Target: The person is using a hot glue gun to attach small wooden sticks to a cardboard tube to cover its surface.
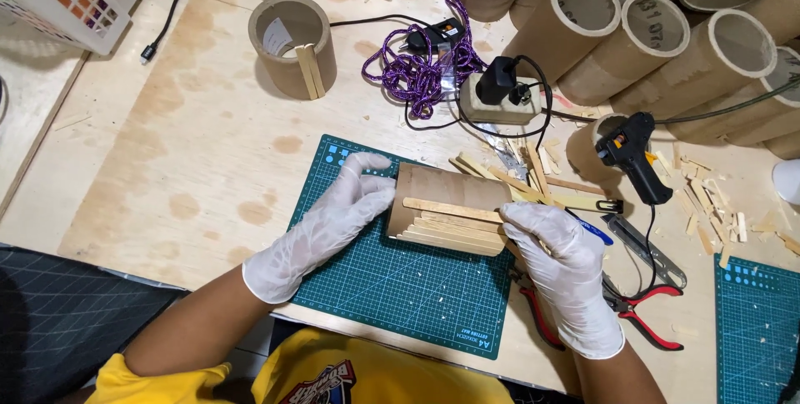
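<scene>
Plywood counter (167,162) under green cutting mat (400,287) | my left hand (333,221), gloved, fingers pressed to the left end of the cardboard tube (442,192) lying on the mat | my right hand (558,262) fingers pinching a wooden stick (450,208) on the tube | black glue gun (633,158) right.

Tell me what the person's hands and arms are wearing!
Both the left hand and the right hand wear thin, wrinkly white gloves that end at the wrists. The forearms are bare. Short yellow sleeves show near the shoulders.
</scene>
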